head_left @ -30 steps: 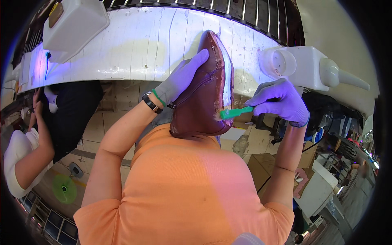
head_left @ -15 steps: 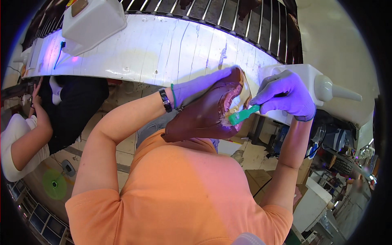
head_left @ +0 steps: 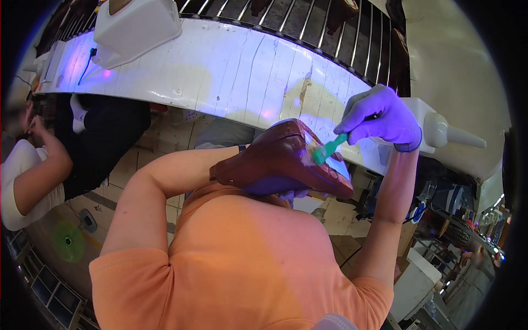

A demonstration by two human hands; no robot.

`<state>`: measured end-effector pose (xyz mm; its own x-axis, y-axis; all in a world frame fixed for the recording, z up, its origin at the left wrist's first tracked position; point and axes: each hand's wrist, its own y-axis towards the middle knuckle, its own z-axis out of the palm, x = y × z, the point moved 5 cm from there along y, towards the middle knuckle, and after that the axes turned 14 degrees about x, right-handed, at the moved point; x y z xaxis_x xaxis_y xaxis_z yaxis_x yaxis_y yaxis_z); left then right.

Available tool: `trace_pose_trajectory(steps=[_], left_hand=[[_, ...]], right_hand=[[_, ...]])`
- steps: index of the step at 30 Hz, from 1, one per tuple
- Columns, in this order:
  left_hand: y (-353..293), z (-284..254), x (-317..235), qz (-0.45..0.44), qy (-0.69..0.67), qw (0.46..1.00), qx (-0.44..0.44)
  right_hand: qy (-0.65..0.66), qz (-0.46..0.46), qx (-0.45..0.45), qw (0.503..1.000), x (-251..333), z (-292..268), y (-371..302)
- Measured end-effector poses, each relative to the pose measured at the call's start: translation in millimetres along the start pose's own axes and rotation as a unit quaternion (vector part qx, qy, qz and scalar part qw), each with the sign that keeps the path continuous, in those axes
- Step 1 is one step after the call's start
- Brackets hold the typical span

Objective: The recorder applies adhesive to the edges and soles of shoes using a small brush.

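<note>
A dark brown leather boot [head_left: 269, 159] lies across the front of my body, its pale, unsoled underside tilted toward the right. My gloved left hand [head_left: 294, 194] supports it from behind and below; only a few fingers show under the boot's lower edge, and the rest is hidden. My gloved right hand [head_left: 380, 118] is closed on the green handle of a brush [head_left: 331, 148]. The bristles touch the boot's underside close to its upper edge.
Ahead runs a white bench [head_left: 220, 71] with a metal roller rack [head_left: 308, 30] behind it. White containers stand at its left [head_left: 135, 36] and right [head_left: 423, 124], the right one with a spout. A seated co-worker [head_left: 36, 170] is at the left, near a green fan [head_left: 69, 242].
The boot has turned in my left hand and come lower, its underside now angled to the right. My left hand has gone from its top to behind it. The brush stays on the underside.
</note>
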<state>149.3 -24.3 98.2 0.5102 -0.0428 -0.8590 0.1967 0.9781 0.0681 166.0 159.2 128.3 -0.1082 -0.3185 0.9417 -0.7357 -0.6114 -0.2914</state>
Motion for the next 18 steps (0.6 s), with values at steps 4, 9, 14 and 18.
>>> trace_pose_trajectory(steps=[4, 9, 14, 18], left_hand=[[-4, 0, -6, -0.146, -0.091, 0.985, -0.013], [5, -17, 4, -0.12, 0.162, 0.979, -0.015], [28, -42, 40, 0.015, 0.237, 0.971, -0.024], [23, -81, 55, 0.001, 0.061, 0.996, -0.063]], right_hand=[[0.031, -0.003, 0.005, 1.0, -4, 5, -4], [-0.071, 0.001, -0.137, 0.988, 12, 21, -23], [-0.141, 0.018, -0.25, 0.958, 29, 35, -35], [-0.144, 0.044, -0.269, 0.951, 34, 41, -39]])
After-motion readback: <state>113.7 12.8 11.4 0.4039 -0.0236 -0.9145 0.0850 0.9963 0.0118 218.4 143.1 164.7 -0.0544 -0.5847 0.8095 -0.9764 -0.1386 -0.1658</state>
